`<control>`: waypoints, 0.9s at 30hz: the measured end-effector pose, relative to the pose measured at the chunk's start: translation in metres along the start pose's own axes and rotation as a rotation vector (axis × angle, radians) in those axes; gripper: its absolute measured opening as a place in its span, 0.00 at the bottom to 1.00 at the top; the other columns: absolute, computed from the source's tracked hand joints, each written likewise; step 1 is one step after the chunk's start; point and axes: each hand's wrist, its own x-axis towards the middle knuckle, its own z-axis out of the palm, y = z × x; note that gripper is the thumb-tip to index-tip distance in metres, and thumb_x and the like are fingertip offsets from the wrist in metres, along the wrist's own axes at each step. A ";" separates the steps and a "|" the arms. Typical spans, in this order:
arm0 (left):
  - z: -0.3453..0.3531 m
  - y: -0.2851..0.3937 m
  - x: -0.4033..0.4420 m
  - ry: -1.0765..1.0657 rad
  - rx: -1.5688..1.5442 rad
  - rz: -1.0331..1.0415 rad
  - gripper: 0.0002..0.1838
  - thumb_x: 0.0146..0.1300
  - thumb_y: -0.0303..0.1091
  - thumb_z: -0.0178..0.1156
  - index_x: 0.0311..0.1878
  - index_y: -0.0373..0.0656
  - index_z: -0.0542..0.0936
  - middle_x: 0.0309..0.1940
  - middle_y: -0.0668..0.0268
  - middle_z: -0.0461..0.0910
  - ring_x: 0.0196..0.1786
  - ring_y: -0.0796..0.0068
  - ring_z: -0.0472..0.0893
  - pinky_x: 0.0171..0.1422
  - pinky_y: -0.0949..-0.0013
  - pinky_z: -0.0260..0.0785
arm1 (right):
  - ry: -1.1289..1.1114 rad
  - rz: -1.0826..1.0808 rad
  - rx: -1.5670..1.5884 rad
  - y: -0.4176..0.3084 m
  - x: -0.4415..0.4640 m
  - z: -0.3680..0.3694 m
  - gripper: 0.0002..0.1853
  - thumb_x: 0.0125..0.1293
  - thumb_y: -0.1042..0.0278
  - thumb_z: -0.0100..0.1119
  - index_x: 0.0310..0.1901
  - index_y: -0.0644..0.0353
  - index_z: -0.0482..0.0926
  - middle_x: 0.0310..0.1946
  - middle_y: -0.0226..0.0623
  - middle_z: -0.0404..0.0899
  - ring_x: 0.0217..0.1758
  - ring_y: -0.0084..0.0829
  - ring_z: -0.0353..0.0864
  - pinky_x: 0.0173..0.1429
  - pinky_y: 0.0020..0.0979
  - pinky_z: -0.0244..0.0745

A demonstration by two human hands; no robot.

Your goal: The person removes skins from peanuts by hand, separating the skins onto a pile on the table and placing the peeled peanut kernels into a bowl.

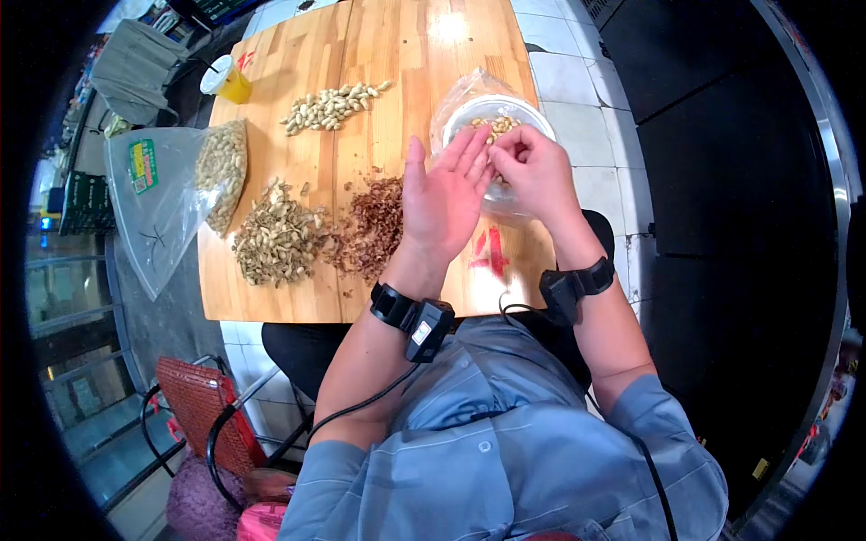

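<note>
My left hand [448, 198] is held palm up with its fingers stretched out, and I see nothing lying on the palm. Beside its fingertips, my right hand [539, 171] is closed in a pinch; whatever is between the fingertips is too small to make out. Both hands are over the near side of a white bowl [534, 115] wrapped in a clear plastic bag [462, 90]. Pale shelled peanuts [498, 124] lie in the bowl, partly hidden by my fingers. Left of my left hand is a heap of reddish-brown peanut skins [377, 221].
The wooden table [406, 68] also bears a pile of empty peanut shells [275, 236], unshelled peanuts [329, 110] and a lidded cup of yellow drink [233, 84]. A plastic bag of peanuts [223, 167] hangs over the left edge. A red chair [209, 415] stands at lower left.
</note>
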 end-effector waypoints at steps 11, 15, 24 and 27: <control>0.005 0.005 -0.007 0.007 0.026 -0.016 0.49 0.71 0.66 0.44 0.74 0.27 0.51 0.76 0.47 0.54 0.78 0.57 0.56 0.81 0.57 0.47 | -0.083 0.037 0.109 0.016 0.019 -0.009 0.09 0.63 0.69 0.66 0.40 0.65 0.82 0.27 0.30 0.81 0.28 0.18 0.78 0.33 0.22 0.74; 0.007 0.017 -0.019 0.049 0.090 0.037 0.43 0.73 0.62 0.43 0.71 0.28 0.59 0.73 0.47 0.60 0.76 0.57 0.60 0.80 0.58 0.49 | -0.071 0.070 0.107 0.018 0.024 -0.018 0.08 0.65 0.68 0.64 0.37 0.65 0.82 0.26 0.30 0.81 0.25 0.18 0.78 0.30 0.23 0.74; -0.050 0.082 -0.080 0.499 1.213 0.027 0.19 0.77 0.37 0.46 0.61 0.34 0.74 0.60 0.52 0.76 0.67 0.64 0.72 0.67 0.64 0.66 | -0.021 0.108 0.213 -0.020 0.017 -0.034 0.10 0.71 0.73 0.53 0.50 0.64 0.79 0.33 0.34 0.82 0.30 0.21 0.79 0.35 0.24 0.76; -0.048 0.078 -0.092 0.447 1.623 0.275 0.20 0.75 0.34 0.49 0.65 0.34 0.71 0.65 0.50 0.71 0.70 0.58 0.69 0.71 0.60 0.62 | -0.212 0.124 0.437 -0.028 -0.006 0.010 0.14 0.73 0.68 0.51 0.56 0.64 0.75 0.40 0.36 0.81 0.37 0.22 0.80 0.41 0.25 0.77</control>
